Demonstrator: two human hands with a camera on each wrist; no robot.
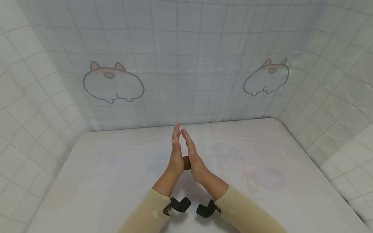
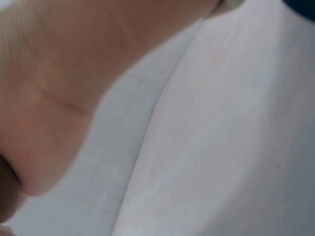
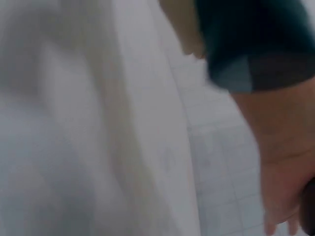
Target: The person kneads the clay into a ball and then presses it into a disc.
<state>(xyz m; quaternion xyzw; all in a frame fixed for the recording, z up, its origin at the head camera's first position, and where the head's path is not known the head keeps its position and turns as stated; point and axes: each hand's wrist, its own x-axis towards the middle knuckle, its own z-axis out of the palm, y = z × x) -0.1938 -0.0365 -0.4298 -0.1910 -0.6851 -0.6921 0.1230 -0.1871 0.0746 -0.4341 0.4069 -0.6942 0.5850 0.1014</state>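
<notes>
brown obj [image 1: 186, 162] mostly hidden btwn l hand [image 1: 176, 153] & r hand [image 1: 192, 155].

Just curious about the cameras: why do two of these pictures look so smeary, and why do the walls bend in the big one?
Head view: sharp, evenly lit, wide lens bowing the tiled walls. Left wrist view: the left hand sits too close, soft and unfocused. Right wrist view: blurred throughout, the right hand at the edge.
</notes>
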